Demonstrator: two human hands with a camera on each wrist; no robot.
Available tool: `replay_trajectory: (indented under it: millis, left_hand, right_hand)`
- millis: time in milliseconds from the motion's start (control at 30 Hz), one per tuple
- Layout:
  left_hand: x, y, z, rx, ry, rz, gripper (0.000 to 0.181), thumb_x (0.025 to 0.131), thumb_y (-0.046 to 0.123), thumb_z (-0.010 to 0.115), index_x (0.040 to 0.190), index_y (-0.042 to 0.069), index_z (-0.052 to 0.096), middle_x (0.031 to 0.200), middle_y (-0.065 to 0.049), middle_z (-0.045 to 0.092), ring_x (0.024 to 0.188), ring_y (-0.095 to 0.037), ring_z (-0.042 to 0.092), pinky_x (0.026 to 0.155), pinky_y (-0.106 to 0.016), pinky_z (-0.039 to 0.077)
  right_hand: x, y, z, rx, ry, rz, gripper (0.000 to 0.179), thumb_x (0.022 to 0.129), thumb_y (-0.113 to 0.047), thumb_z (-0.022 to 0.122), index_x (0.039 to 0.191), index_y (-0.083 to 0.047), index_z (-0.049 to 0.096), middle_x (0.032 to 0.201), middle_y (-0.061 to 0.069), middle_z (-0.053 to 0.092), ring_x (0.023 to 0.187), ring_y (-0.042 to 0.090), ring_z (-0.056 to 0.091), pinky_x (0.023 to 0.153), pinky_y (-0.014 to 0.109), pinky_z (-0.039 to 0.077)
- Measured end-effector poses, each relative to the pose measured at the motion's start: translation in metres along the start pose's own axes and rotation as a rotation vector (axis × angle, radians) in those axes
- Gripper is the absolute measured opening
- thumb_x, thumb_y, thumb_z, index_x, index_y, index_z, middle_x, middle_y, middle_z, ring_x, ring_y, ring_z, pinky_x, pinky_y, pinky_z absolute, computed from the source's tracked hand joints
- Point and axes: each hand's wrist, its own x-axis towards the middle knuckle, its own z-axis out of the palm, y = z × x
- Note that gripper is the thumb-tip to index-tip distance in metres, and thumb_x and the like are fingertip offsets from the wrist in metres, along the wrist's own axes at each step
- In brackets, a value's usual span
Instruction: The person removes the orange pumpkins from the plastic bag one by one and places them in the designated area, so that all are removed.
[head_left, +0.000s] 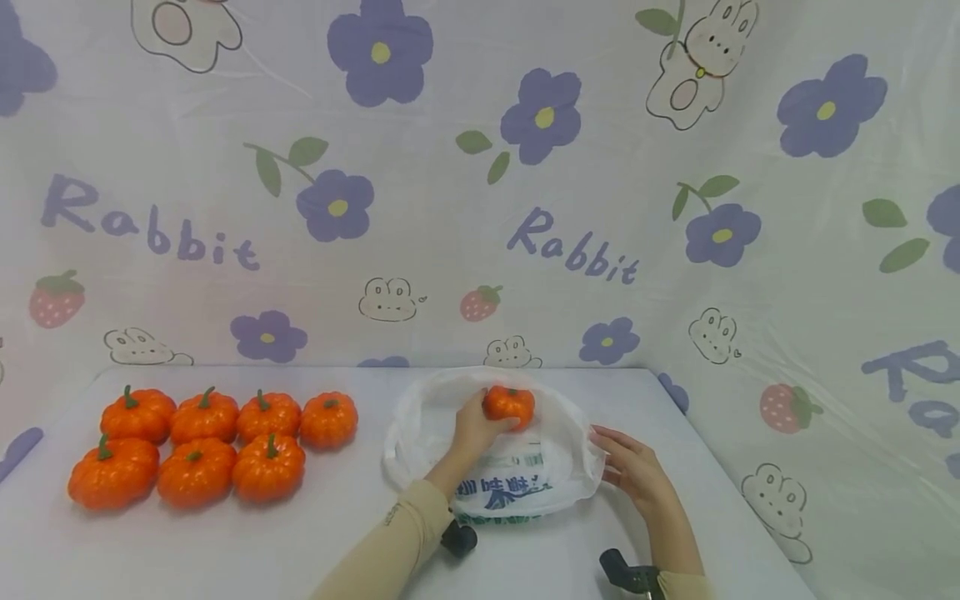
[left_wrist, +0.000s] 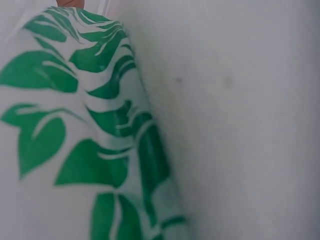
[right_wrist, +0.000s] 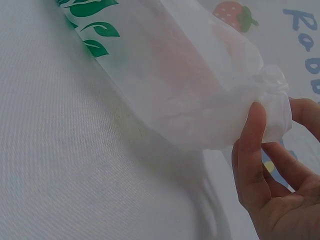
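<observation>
A small orange pumpkin (head_left: 510, 406) is gripped in my left hand (head_left: 474, 432), over the mouth of a white plastic bag (head_left: 570, 492). My right hand (head_left: 633, 468) pinches the right edge of the bag's rim, which the right wrist view shows bunched between the thumb and fingers (right_wrist: 254, 132). The bag lies with its mouth spread wide, dark printed characters visible inside. Green leaf print (left_wrist: 100, 55) on its outer side fills much of the left wrist view. To the left, several orange pumpkins (head_left: 268, 468) sit in two rows, most with visible green stems.
All of this is on a white table (head_left: 337, 533). A cloth (head_left: 442, 242) printed with flowers, rabbits and strawberries hangs behind the table and along its right side. Black wrist-worn devices (head_left: 628, 573) show near both forearms.
</observation>
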Motion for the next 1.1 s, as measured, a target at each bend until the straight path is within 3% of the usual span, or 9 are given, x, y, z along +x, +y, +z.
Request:
replay_trajectory:
  millis: [300, 667, 1100]
  left_hand:
    - [0.0, 0.0, 0.001, -0.003, 0.0, -0.012, 0.07, 0.086, 0.016, 0.073, 0.147, 0.007, 0.04, 0.149, -0.013, 0.048, 0.136, -0.033, 0.047, 0.118, -0.053, 0.033]
    - [-0.001, 0.002, -0.002, 0.006, -0.002, -0.018, 0.065, 0.085, 0.017, 0.075, 0.142, 0.006, 0.046, 0.146, -0.013, 0.052, 0.135, -0.032, 0.05, 0.116, -0.053, 0.036]
    - [-0.014, 0.009, -0.016, 0.029, -0.06, -0.031, 0.068, 0.082, 0.019, 0.078, 0.141, 0.004, 0.048, 0.146, -0.015, 0.052, 0.137, -0.034, 0.047, 0.117, -0.051, 0.035]
  right_hand:
    - [0.001, 0.0, -0.001, -0.02, 0.003, -0.001, 0.059, 0.09, -0.041, 0.068, 0.137, -0.006, 0.055, 0.126, 0.0, 0.062, 0.101, 0.013, 0.062, 0.088, 0.026, 0.056]
    - [0.003, 0.001, -0.001, 0.018, -0.013, 0.002, 0.055, 0.09, -0.038, 0.069, 0.133, -0.006, 0.058, 0.109, -0.01, 0.065, 0.098, 0.012, 0.062, 0.085, 0.026, 0.055]
    - [0.002, 0.0, -0.001, 0.009, -0.025, -0.004, 0.053, 0.092, -0.034, 0.067, 0.134, -0.004, 0.057, 0.111, -0.009, 0.065, 0.098, 0.012, 0.062, 0.084, 0.025, 0.055]
